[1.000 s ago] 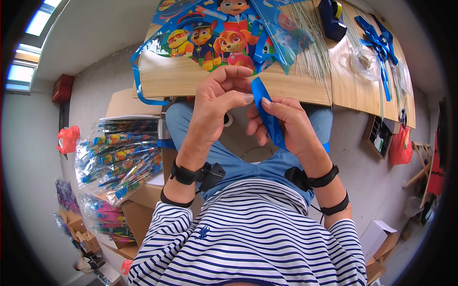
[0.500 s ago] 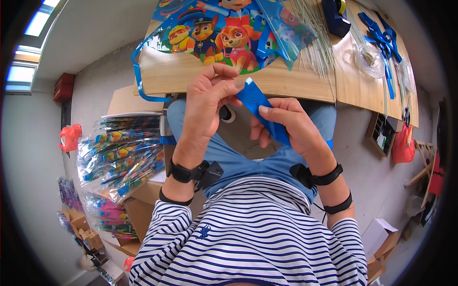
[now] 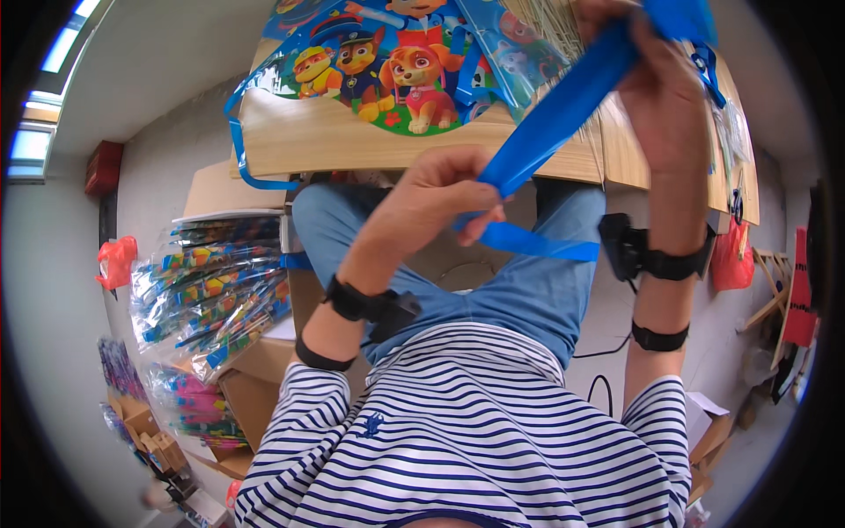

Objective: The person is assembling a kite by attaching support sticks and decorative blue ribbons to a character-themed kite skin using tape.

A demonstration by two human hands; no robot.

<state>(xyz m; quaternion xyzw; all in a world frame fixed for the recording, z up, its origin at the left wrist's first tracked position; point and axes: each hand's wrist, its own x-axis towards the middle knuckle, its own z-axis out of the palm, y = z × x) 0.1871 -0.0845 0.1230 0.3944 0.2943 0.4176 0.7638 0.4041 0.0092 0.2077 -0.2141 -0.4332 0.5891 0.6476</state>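
- Right hand (image 3: 660, 92) has risen far right since earlier, blurred but grasping the blue ribbon (image 3: 556, 114).
- Left hand (image 3: 440, 194) pinches it nearer, apparently keeping the span between both hands straight.

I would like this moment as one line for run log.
left hand: pinches blue ribbon; right hand: holds ribbon farther out, blurred; cartoon-printed sheet: on table

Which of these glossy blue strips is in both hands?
The broad, glossy blue strip slanting from the left hand up to the right hand; the narrow blue strip curving along the left edge of the pale wooden table is untouched.
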